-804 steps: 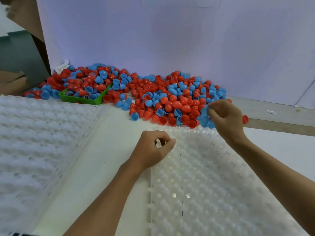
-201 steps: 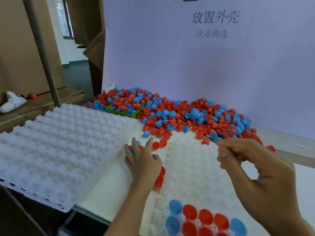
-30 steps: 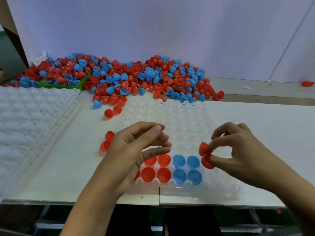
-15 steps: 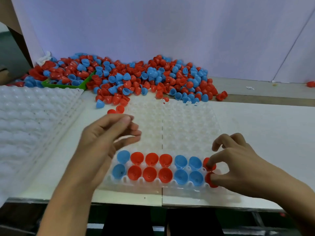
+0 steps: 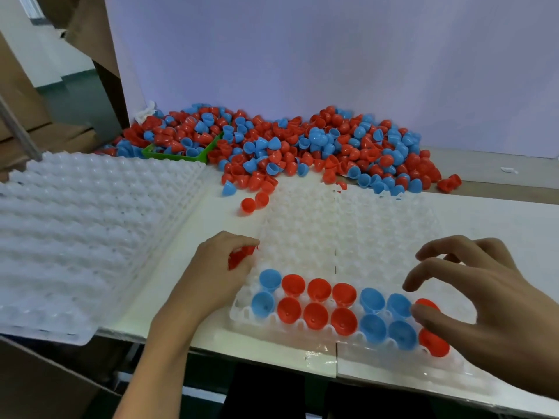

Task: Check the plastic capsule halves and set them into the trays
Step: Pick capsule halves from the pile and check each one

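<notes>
1. The tabletop [image 5: 211,216] carries a big clear tray [image 5: 378,237] at lower centre, its two nearest rows part filled.
2. The heap of capsule halves [image 5: 302,149] lies across the upper middle.
3. Left hand [image 5: 217,267], lower centre, curls round red halves [image 5: 239,257].
4. Right hand [image 5: 472,297], lower right, hovers spread, holding nothing.
5. The halves look light, thin and slippery; best pinched at the rim.

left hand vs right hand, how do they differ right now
The left hand is curled around red capsule halves; the right hand holds nothing, its fingers spread. The left hand sits at the left edge of the tray, beside empty pockets; the right hand hovers over the filled rows at the near right, partly covering two red halves. Both are bare and come in from the near edge.
</notes>
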